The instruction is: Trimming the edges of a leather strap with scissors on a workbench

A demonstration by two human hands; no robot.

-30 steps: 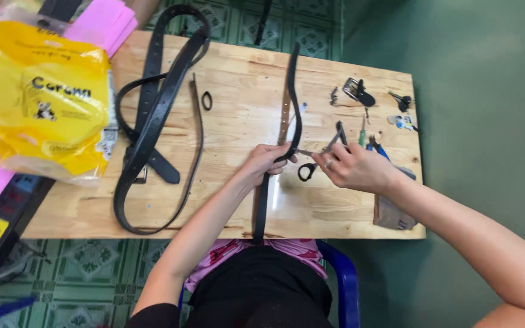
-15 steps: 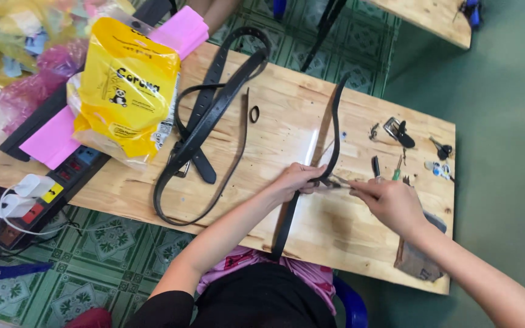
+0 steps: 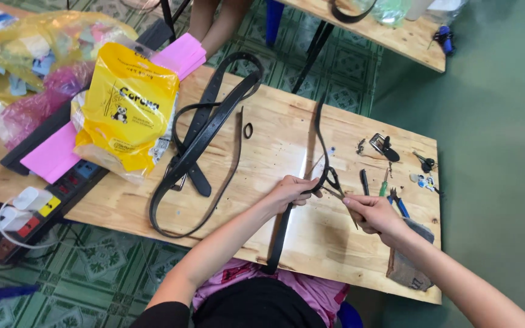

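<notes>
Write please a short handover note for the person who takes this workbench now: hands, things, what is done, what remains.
Left hand grips the black belt lying across the wooden table.
Right hand holds scissors, blades at the belt beside the left hand.
Other black straps lie to the left; small tools to the right.
Done: belt held at the blades. Whether it is cut cannot be seen.
Left: probably the cut.

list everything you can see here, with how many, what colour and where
belt: 1, black, held across the table middle
scissors: 1, dark, at the belt
belts: several, black, piled left of centre
bag: 1, yellow, table's left end
loop: 1, black, beside the pile
small tools: several, mixed, right end
table: 1, pale wood
power strip: 1, dark, lower left
left hand: gripping the belt
right hand: holding the scissors
</notes>
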